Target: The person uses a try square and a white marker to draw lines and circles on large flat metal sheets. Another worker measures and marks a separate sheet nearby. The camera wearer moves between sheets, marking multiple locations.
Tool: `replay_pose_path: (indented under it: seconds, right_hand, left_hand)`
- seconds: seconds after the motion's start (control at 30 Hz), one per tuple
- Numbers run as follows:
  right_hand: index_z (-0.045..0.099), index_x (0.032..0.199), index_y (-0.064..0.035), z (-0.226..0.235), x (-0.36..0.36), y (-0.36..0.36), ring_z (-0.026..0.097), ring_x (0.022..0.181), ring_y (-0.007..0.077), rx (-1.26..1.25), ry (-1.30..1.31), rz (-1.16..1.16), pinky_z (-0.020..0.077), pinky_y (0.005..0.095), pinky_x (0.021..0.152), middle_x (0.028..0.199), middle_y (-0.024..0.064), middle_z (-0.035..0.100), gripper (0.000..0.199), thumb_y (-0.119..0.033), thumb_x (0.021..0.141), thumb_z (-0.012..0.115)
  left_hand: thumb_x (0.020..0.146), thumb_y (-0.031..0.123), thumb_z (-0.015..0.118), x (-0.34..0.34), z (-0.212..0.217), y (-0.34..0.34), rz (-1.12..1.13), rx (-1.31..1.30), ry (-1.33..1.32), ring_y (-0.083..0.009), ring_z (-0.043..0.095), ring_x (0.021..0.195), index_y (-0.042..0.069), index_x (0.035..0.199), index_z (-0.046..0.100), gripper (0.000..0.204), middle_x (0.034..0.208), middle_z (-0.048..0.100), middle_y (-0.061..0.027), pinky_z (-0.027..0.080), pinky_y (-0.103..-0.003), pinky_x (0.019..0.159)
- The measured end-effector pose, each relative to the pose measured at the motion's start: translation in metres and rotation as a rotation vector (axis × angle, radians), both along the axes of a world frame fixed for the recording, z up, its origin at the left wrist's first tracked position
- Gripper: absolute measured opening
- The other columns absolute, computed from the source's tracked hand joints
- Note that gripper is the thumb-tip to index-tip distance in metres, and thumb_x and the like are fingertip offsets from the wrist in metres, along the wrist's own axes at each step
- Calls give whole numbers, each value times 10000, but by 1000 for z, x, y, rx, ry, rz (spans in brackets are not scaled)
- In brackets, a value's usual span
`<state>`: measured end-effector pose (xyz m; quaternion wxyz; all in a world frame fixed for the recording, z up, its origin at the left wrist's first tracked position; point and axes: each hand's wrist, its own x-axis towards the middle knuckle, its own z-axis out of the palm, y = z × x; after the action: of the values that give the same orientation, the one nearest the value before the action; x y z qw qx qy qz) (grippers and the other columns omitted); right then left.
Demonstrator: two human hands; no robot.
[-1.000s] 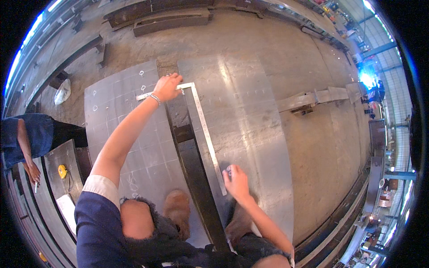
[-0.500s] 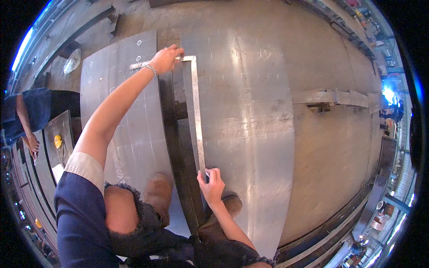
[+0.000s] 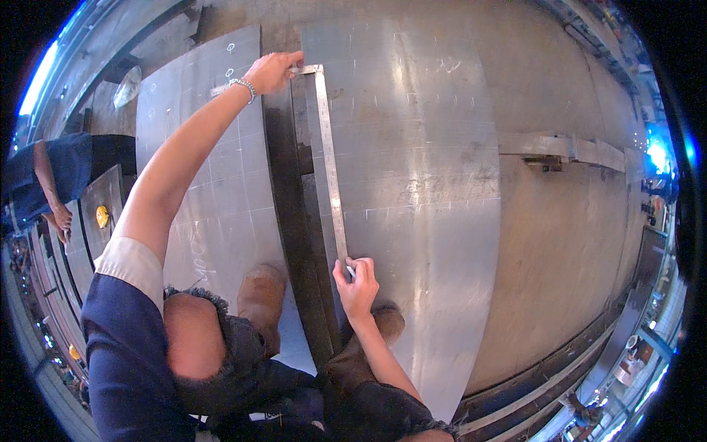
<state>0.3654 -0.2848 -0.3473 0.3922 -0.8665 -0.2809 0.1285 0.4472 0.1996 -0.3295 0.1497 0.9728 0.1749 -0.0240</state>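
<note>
A metal framing square (image 3: 331,169) lies across two grey steel plates. Its long arm runs toward me along the inner edge of the right plate (image 3: 427,243). With fingers closed over the short arm, my left hand (image 3: 272,73) spans the gap beside the left plate (image 3: 239,162). My right hand (image 3: 359,287) is at the near end of the long arm, pinching a small white marking stick (image 3: 351,272); whether it is chalk or a marker I cannot tell. The stick's tip is close to the square's edge. White ticks, lines and circles mark both plates.
My boots (image 3: 261,298) stand either side of the dark gap (image 3: 291,199) between the plates. At left, another person's hand (image 3: 60,219) is near a yellow tape measure (image 3: 102,216). A steel bar (image 3: 560,147) lies beyond the right plate; a bright blue glare (image 3: 658,156) shows farther right.
My view has tilted, so the plates and square appear higher. The square stays put on the plates. My right hand has turned slightly, showing more of the white stick. The other person's hand moved.
</note>
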Motion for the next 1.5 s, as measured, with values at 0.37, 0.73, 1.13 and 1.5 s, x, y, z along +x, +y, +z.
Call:
replay_pose_path:
  seconds: [0.37, 0.73, 1.13, 1.5]
  right_hand:
    - [597, 842, -49, 2, -1, 3, 641, 670, 276, 14, 53, -80, 535, 374, 555, 843, 90, 585, 236, -152, 774, 797]
    - [589, 787, -21, -3, 1, 4, 605, 615, 231, 40, 31, -73, 496, 340, 537, 798, 85, 577, 230, -105, 765, 802]
    - [563, 775, -23, -2, -1, 7, 601, 606, 242, 20, 8, -56, 495, 351, 538, 784, 85, 564, 255, -113, 768, 802]
    - [554, 774, -52, -2, 0, 5, 633, 638, 282, 6, 29, -37, 523, 385, 538, 806, 85, 580, 262, -154, 780, 795]
  left_hand:
    - [864, 58, 604, -3, -8, 7, 12, -22, -39, -366, 650, 923, 119, 1093, 543, 245, 913, 681, -144, 496, -487, 776]
    - [862, 113, 641, 3, -6, 11, 4, -64, 3, -351, 655, 965, 109, 1151, 559, 300, 963, 687, -137, 506, -461, 836]
    - [841, 127, 686, 12, -4, -5, 4, -15, -74, -326, 625, 1030, 123, 1126, 578, 305, 1068, 606, -112, 502, -450, 878]
    - [817, 109, 701, 19, -9, -3, 15, -56, -124, -321, 638, 1003, 102, 1034, 623, 230, 1025, 649, -101, 503, -443, 845]
